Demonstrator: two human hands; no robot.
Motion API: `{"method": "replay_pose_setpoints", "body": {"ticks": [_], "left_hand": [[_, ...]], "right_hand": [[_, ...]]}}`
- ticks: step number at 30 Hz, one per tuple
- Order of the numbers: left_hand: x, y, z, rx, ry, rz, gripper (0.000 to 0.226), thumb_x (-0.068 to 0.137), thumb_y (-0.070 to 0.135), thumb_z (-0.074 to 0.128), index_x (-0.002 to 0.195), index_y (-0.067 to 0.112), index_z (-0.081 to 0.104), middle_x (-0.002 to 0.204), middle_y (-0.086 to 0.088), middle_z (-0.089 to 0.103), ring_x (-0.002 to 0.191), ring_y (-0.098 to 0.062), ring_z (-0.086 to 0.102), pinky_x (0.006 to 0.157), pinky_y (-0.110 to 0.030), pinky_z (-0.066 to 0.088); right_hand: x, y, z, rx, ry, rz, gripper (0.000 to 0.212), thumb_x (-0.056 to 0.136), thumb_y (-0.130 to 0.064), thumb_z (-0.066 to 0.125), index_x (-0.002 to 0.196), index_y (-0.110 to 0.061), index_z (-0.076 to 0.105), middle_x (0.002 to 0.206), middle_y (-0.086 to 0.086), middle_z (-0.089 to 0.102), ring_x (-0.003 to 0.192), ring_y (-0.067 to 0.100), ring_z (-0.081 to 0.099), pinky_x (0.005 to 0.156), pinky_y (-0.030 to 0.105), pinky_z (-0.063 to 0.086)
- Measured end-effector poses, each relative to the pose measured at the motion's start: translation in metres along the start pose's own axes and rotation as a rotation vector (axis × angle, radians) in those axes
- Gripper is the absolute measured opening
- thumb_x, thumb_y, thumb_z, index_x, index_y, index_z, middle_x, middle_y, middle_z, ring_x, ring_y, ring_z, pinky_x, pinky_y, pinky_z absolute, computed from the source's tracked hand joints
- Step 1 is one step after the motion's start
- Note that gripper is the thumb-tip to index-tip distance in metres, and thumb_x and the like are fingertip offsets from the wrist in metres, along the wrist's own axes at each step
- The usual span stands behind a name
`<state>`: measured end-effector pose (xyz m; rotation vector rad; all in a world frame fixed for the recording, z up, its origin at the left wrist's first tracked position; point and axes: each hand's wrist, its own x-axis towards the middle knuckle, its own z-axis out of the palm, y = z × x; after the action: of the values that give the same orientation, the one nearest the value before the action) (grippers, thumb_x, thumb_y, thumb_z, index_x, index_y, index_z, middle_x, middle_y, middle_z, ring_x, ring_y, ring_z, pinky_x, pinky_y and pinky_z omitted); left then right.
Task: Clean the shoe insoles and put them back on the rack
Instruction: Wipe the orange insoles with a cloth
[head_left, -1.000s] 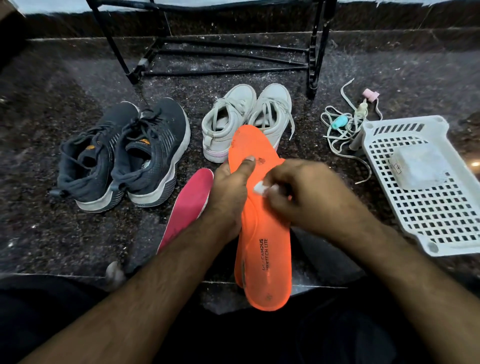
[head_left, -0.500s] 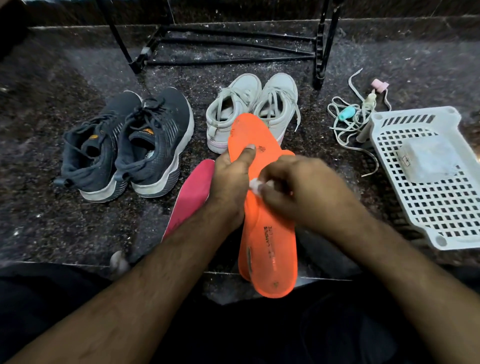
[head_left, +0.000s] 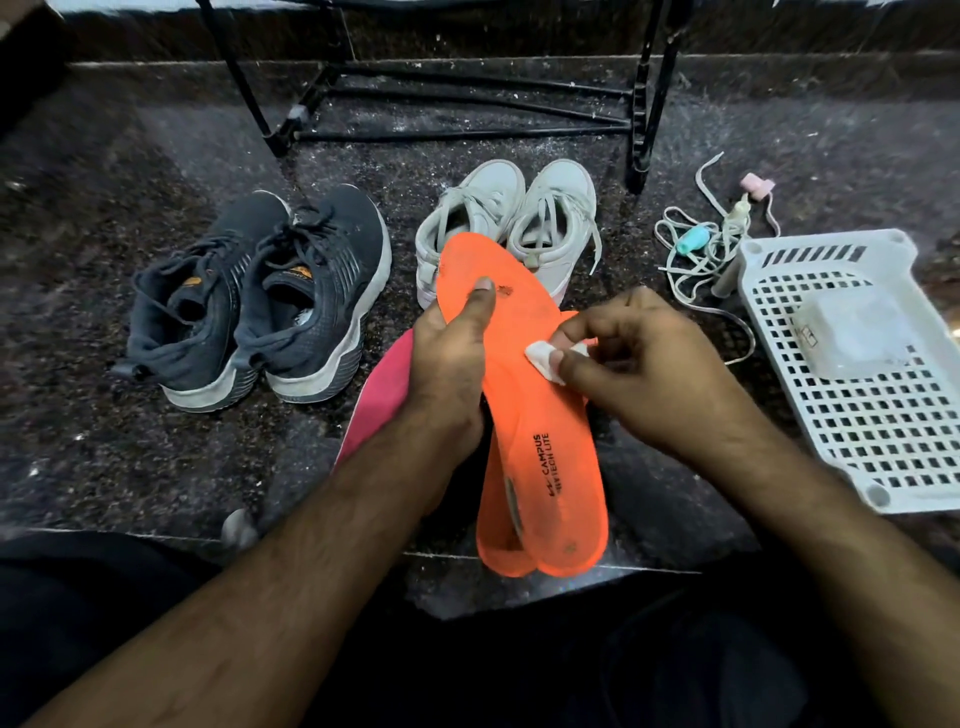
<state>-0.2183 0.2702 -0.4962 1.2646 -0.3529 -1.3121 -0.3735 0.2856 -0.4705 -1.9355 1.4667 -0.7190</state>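
Since a second ago the right hand (head_left: 639, 374) has slid its small white wipe (head_left: 545, 361) from the middle of the orange insole (head_left: 540, 415) out toward its right edge, and the left thumb has crept a little higher toward the toe.

That left hand (head_left: 452, 364) grips the insole from beneath, fingers wrapped behind and the thumb pressed flat on top near a dark spot, which props the insole up off the floor (head_left: 156, 467) so the wiping has something firm to push against. The right hand's thumb and fingertips pinch the wipe and hold it to the insole's surface. A second orange insole seems to lie directly under the first, though only its edge shows. A pink insole (head_left: 384, 384) lies on the floor beside the left wrist, probably waiting its turn.

Beyond, the dark shoes (head_left: 260, 296) and the white shoes (head_left: 509, 218) stand open-mouthed before the black rack (head_left: 457, 98). A white basket (head_left: 857, 395) sits to the right, loose laces (head_left: 701, 254) next to it.
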Motion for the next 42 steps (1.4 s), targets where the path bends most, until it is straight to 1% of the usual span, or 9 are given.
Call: {"method": "replay_pose_setpoints", "body": {"ticks": [3,8,14,21,26,30,35,39,42], "left_hand": [[-0.011,0.004,0.004,-0.091,-0.201,-0.098,0.053,0.102,0.045,0.05,0.115,-0.004,0.065,0.108,-0.025,0.071,0.094,-0.035,0.071,0.089,-0.053,0.058],[-0.026,-0.012,0.008,-0.119,-0.519,-0.305,0.065,0.101,0.054,0.031,0.1,0.009,0.079,0.097,-0.011,0.075,0.089,-0.021,0.072,0.089,-0.032,0.056],[-0.011,-0.007,0.003,-0.149,-0.437,-0.339,0.074,0.101,0.06,0.036,0.141,0.0,0.052,0.138,-0.026,0.057,0.129,-0.043,0.052,0.114,-0.059,0.036],[-0.009,0.002,0.0,-0.206,-0.438,-0.355,0.069,0.102,0.059,0.029,0.126,0.003,0.06,0.122,-0.02,0.064,0.106,-0.033,0.061,0.096,-0.041,0.049],[-0.01,0.003,0.001,-0.189,-0.521,-0.395,0.087,0.099,0.067,0.024,0.138,-0.006,0.052,0.126,-0.025,0.061,0.123,-0.039,0.05,0.118,-0.057,0.029],[-0.003,0.007,-0.004,-0.193,-0.462,-0.386,0.083,0.099,0.067,0.019,0.112,0.001,0.068,0.101,-0.018,0.074,0.09,-0.031,0.073,0.087,-0.044,0.057],[-0.002,0.012,-0.002,-0.211,-0.416,-0.294,0.076,0.102,0.063,0.018,0.109,0.003,0.064,0.09,-0.015,0.076,0.079,-0.028,0.076,0.084,-0.047,0.05],[0.002,0.011,-0.004,-0.185,-0.367,-0.285,0.077,0.102,0.064,0.019,0.113,0.003,0.064,0.094,-0.014,0.077,0.083,-0.026,0.076,0.083,-0.043,0.052],[0.008,0.011,-0.006,-0.154,-0.333,-0.258,0.079,0.102,0.064,0.017,0.109,0.005,0.069,0.093,-0.012,0.077,0.079,-0.022,0.075,0.074,-0.035,0.053]], "right_hand": [[0.0,-0.002,0.005,0.044,0.082,0.027,0.005,0.084,-0.026,0.077,0.087,-0.029,0.075,0.09,-0.01,0.049,0.067,-0.007,0.054,0.067,0.005,0.036],[0.007,0.003,0.002,0.005,0.174,-0.019,0.008,0.084,-0.024,0.077,0.091,-0.027,0.075,0.092,-0.005,0.052,0.074,-0.003,0.053,0.071,0.007,0.036],[0.009,0.005,-0.003,-0.167,0.178,-0.117,0.01,0.082,-0.032,0.073,0.09,-0.026,0.075,0.099,0.001,0.051,0.097,0.022,0.053,0.088,0.037,0.046],[-0.006,-0.012,0.012,-0.242,-0.015,-0.281,0.016,0.081,-0.035,0.068,0.086,-0.022,0.075,0.098,-0.003,0.05,0.096,0.02,0.047,0.082,0.032,0.042],[0.007,0.001,-0.008,-0.209,0.132,-0.134,0.008,0.081,-0.03,0.075,0.087,-0.024,0.075,0.095,-0.003,0.05,0.098,0.023,0.049,0.083,0.028,0.039],[-0.01,-0.016,0.017,-0.204,-0.068,-0.276,0.018,0.081,-0.038,0.065,0.082,-0.023,0.074,0.096,-0.004,0.05,0.095,0.02,0.048,0.082,0.028,0.04],[0.002,-0.001,0.0,-0.166,0.043,-0.152,0.013,0.077,-0.037,0.069,0.085,-0.028,0.074,0.091,-0.006,0.047,0.094,0.018,0.047,0.078,0.023,0.033],[-0.01,-0.01,0.015,-0.204,-0.106,-0.255,0.014,0.079,-0.038,0.067,0.083,-0.026,0.072,0.091,-0.01,0.045,0.094,0.016,0.045,0.08,0.028,0.039],[-0.001,0.0,0.005,-0.162,-0.027,-0.171,0.013,0.079,-0.038,0.069,0.085,-0.028,0.073,0.09,-0.011,0.045,0.092,0.014,0.046,0.078,0.024,0.035]]}}
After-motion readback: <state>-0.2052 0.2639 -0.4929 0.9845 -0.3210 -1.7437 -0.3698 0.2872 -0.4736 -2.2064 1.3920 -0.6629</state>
